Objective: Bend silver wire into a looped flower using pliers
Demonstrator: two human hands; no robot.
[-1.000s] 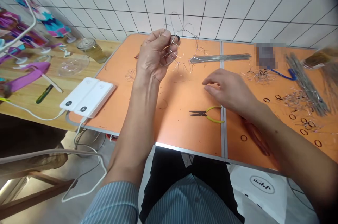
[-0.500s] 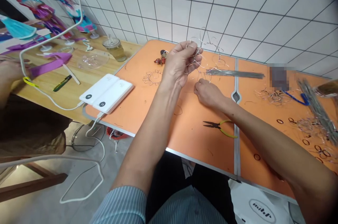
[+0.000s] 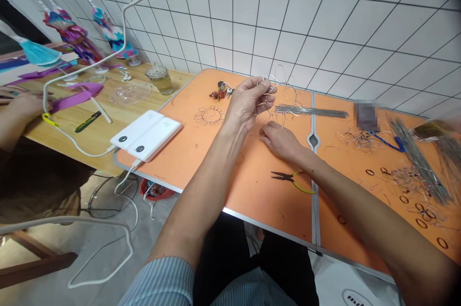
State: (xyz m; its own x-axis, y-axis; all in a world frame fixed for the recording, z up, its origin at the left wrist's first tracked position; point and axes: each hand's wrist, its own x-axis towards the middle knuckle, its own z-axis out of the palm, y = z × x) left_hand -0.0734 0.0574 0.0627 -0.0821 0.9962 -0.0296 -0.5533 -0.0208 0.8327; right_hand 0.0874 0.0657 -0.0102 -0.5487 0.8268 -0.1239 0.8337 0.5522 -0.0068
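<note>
Thin silvery wire, bent into loops like a flower outline (image 3: 289,89), rises above the orange table. My left hand (image 3: 250,98) is closed on it, with the thumb and fingers pinching the wire. Lower and to the right, my right hand (image 3: 280,140) is closed near the table top, fingertips at the lower wire loops; what exactly they pinch is too fine to make out. Pliers with yellow handles (image 3: 293,178) lie below my right hand. A looped wire ring (image 3: 209,115) lies left of my left wrist. Behind my right hand is a bundle of straight wires (image 3: 313,111).
White power banks (image 3: 146,135) with cables sit at the table's left. Keys with a red charm (image 3: 220,92), a lidded glass jar (image 3: 159,79), wire scraps and dark rings (image 3: 421,214) lie around. Another person's hand (image 3: 29,106) rests by purple ribbon (image 3: 77,97).
The camera view has shifted, so the table sits slightly lower in the picture. My left hand keeps its hold on the wire loops; my right hand stays low beside them.
</note>
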